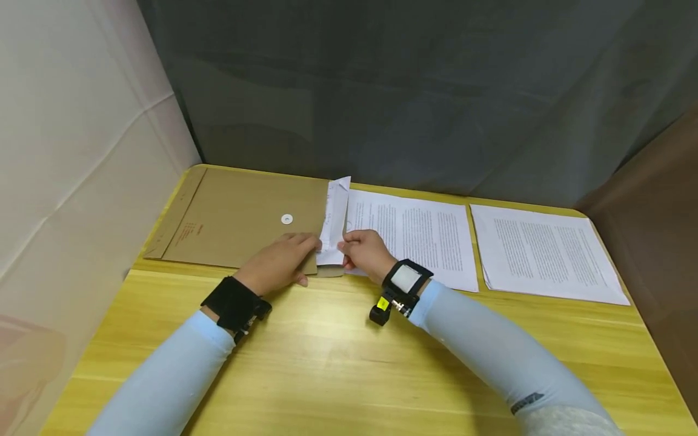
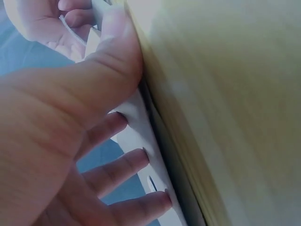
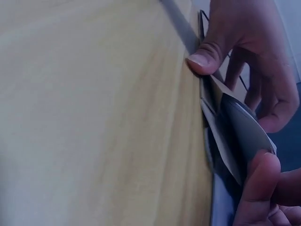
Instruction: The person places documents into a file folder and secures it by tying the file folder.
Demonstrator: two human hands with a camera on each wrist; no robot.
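A brown kraft envelope (image 1: 240, 221) with a white button disc (image 1: 286, 218) lies flat at the table's left. At its right end a folded white paper (image 1: 334, 221) stands up slightly. My left hand (image 1: 283, 260) rests flat on the envelope, its fingertips (image 2: 141, 155) touching the paper's near end. My right hand (image 1: 360, 249) pinches the paper's lower edge (image 3: 235, 141) between thumb (image 3: 202, 59) and curled fingers. The two hands almost meet at the envelope's open end.
Two printed sheets lie to the right, one (image 1: 420, 236) just beyond my right hand, the other (image 1: 545, 251) near the right edge. The yellow wooden table (image 1: 338, 363) is walled by grey, white and brown cloth panels.
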